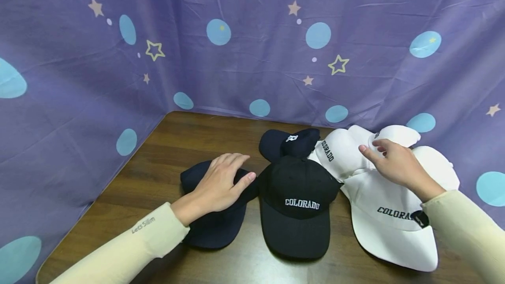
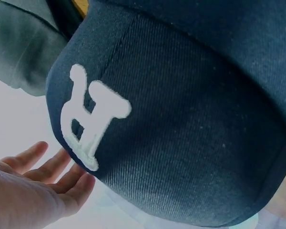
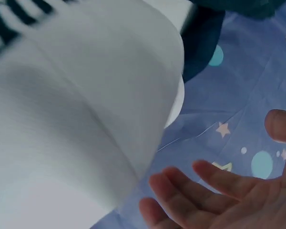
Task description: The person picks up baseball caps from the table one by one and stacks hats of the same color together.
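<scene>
My left hand (image 1: 222,183) lies over a dark navy cap (image 1: 218,231) at the left of the table, fingers extended; whether it touches the cap is unclear. In the left wrist view that cap (image 2: 190,124) bears a raised white letter, with the fingertips beside its crown. Over the white caps on the right hovers my right hand (image 1: 398,165), thumb apart and fingers loosely bent around nothing. Below it lies a white COLORADO cap (image 1: 394,236); another white cap (image 1: 398,134) is behind the fingers. The right wrist view shows the fingers (image 3: 195,195) apart from a white crown (image 3: 105,95).
A black COLORADO cap (image 1: 296,227) sits between the hands. Behind it are a navy cap (image 1: 272,143) with a white letter and a white COLORADO cap (image 1: 339,152). A purple patterned curtain (image 1: 256,73) borders the wooden table (image 1: 158,165) at the back and left.
</scene>
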The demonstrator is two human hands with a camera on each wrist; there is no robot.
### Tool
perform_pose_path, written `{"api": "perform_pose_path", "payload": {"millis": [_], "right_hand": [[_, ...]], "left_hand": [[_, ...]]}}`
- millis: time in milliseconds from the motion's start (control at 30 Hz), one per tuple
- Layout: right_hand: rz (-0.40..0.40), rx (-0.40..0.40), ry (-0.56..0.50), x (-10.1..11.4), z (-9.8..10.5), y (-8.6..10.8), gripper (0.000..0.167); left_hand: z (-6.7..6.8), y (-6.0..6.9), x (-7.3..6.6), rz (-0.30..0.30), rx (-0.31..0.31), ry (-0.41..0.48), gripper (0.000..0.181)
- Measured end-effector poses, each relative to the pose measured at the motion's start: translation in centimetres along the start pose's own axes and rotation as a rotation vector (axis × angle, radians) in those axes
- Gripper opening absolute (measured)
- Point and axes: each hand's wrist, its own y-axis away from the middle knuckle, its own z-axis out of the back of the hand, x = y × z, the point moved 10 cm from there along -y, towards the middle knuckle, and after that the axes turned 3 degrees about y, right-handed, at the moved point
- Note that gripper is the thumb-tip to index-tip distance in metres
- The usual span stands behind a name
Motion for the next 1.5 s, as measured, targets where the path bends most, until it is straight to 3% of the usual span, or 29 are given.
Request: {"api": "perform_pose_path", "payload": {"millis": [300,667,900,1000,1067,1200,1500], "right_hand": [[-0.065,0.205,-0.063,-0.9,-1.2,-2.9,0.082],[-0.069,0.273,0.008,-1.5,-2.6,-5.5,0.086],[-0.103,0.345,0.004,-2.1,-3.5,-6.4,0.087],[-0.147,0.403,-0.035,-2.5,-4.2,-6.4,0.087],[-0.181,0.436,-0.084,-2.7,-4.9,-6.5,0.078],[-0.228,0.446,-0.172,-3.0,-5.7,-6.6,0.067],[-0.319,0.439,-0.329,-3.8,-6.2,-6.5,0.089]], "left_hand": [[0.1,0.2,-0.5,-0.023,-0.023,0.020,0.062],[-0.6,0.0,-1.4,-0.057,-0.026,0.029,0.061],[-1.3,-0.6,-2.8,-0.102,-0.013,0.060,0.065],[-1.6,-0.8,-3.4,-0.122,-0.018,0.058,0.065],[-1.7,-0.9,-3.7,-0.133,-0.024,0.056,0.065],[-1.9,-1.0,-3.8,-0.142,-0.032,0.055,0.063],[-1.9,-0.9,-3.6,-0.141,-0.042,0.048,0.063]]}}
